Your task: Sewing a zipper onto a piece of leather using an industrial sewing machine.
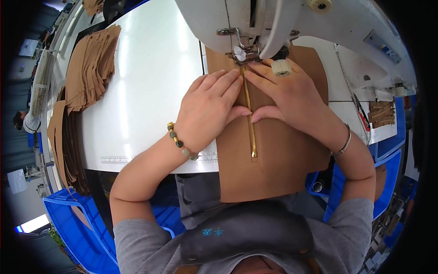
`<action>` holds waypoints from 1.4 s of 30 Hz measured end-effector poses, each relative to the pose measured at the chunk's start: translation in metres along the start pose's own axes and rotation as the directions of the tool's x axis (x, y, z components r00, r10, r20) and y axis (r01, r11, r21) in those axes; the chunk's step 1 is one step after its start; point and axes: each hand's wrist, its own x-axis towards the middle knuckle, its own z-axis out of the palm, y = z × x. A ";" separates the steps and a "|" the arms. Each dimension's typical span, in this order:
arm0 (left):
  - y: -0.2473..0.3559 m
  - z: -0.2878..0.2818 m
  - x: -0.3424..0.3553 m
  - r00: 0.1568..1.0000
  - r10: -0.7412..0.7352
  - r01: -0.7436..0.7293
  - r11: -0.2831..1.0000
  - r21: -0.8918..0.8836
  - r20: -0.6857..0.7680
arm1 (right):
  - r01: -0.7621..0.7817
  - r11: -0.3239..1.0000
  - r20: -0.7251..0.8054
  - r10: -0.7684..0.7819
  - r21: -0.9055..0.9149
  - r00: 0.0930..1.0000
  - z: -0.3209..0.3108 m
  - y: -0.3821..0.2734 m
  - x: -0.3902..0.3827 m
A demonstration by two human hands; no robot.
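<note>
A brown leather-like panel (273, 160) lies under the sewing machine (244, 27) and hangs over the table's near edge. Down its middle runs a zipper (253, 141) with gold teeth, set in a narrow slot. My left hand (212, 98) rests flat on the panel left of the zipper, fingers stretched toward the presser foot (246, 58). On the other side my right hand (289, 91) lies with spread fingers, its fingertips close by the foot. Both thumbs meet near the zipper's teeth. Neither hand grasps anything; they press the panel from above.
Stacks of brown cut pieces (91, 68) stand at the table's left. A ruler strip (123, 160) runs along the white table's (150, 91) near edge. At right lie red-and-black snips (362, 114) and small brown pieces (382, 113). Blue bins (77, 228) flank me below.
</note>
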 end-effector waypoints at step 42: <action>0.057 -0.013 -0.090 0.959 0.027 -0.098 0.965 -0.242 -0.282 | -0.369 0.461 0.349 0.133 0.807 0.928 -0.046 -0.093 -0.098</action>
